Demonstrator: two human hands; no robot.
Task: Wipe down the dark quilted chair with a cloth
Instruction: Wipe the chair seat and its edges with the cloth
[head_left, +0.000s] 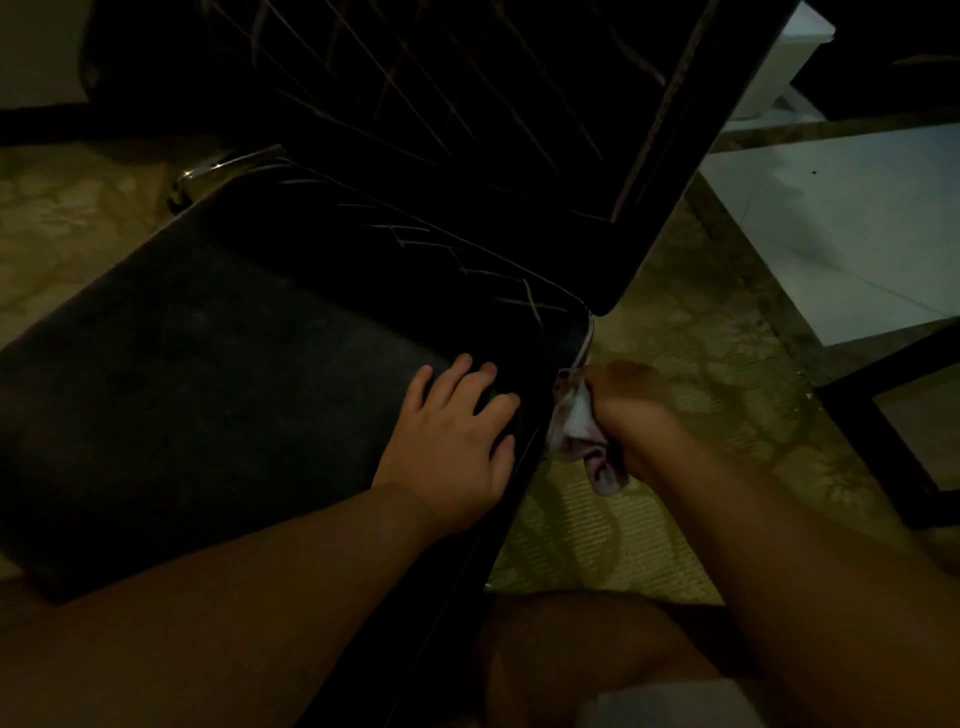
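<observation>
A left hand (457, 441), fingers spread, presses flat on the chair (208, 395) seat's right edge. The right hand (631, 415) bunches a soft, limp cloth (574, 421) against that edge, likely best gripped wadded.

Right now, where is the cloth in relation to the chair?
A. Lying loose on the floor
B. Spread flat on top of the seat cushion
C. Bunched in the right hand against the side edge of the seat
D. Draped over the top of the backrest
C. The right hand grips the bunched cloth against the side edge of the chair seat, while the left hand rests flat on the cushion.
</observation>
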